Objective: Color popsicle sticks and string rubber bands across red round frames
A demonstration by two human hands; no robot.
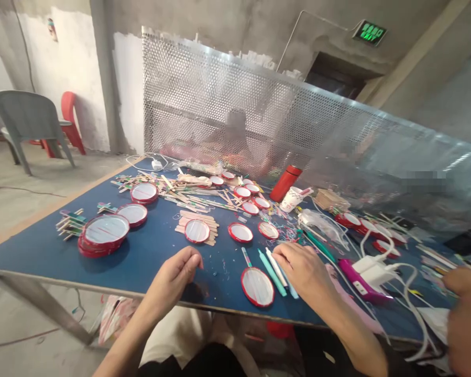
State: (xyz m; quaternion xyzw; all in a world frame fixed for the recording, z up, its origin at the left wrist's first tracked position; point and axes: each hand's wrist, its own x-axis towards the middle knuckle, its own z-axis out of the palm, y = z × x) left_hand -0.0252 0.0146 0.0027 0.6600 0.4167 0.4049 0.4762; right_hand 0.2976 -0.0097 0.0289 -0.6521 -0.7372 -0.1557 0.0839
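Observation:
My left hand (181,268) is closed in a loose fist over the front of the blue table, just below a round red-rimmed disc with a pale face (197,231) that lies on a row of wooden craft sticks (178,228). What its fingers hold, if anything, is hidden. My right hand (304,264) is curled with its fingers turned down beside a white pen (276,266) and a mint-green pen (272,273); its fingertips are hidden. Between my hands lies another red-rimmed disc (258,286) with a coloured stick (246,256) at its top.
Stacked red-rimmed discs (106,230) stand at left, near glued stick bundles (70,224). Loose sticks (188,196), a red bottle (285,183) and a paper cup (292,199) are farther back. A purple power strip (364,283) with cables and another person's blurred hand (469,309) are at right.

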